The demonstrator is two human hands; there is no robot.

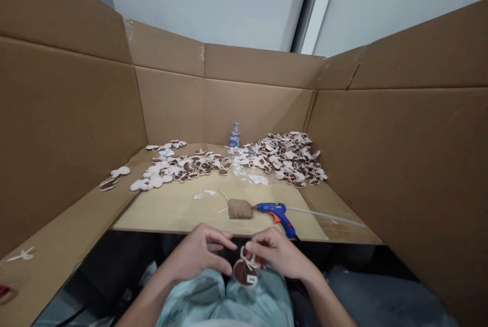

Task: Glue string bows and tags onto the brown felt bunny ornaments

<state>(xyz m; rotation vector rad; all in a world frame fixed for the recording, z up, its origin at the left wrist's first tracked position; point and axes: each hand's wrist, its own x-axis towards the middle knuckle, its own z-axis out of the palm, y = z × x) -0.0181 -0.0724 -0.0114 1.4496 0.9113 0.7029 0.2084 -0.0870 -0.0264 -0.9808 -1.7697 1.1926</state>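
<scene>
Above my lap, my right hand (272, 251) pinches a brown bunny-shaped felt ornament (241, 272) near its ears. It has a pale edge, a cream string bow and a small white label low on its front. Just left of it, my left hand (206, 250) holds nothing, its thumb and fingers apart. On the board ahead lies a blue glue gun (275, 209) with an orange trigger and a clear glue stick trailing from its back. Its nozzle touches a small brown block (240, 209).
A large heap of brown and white ornaments (285, 156) lies at the back right, a smaller pile (183, 167) at the back left. Loose white labels (258, 179) and a plastic bottle (235, 135) sit between. Tall cardboard walls (259, 70) enclose the board.
</scene>
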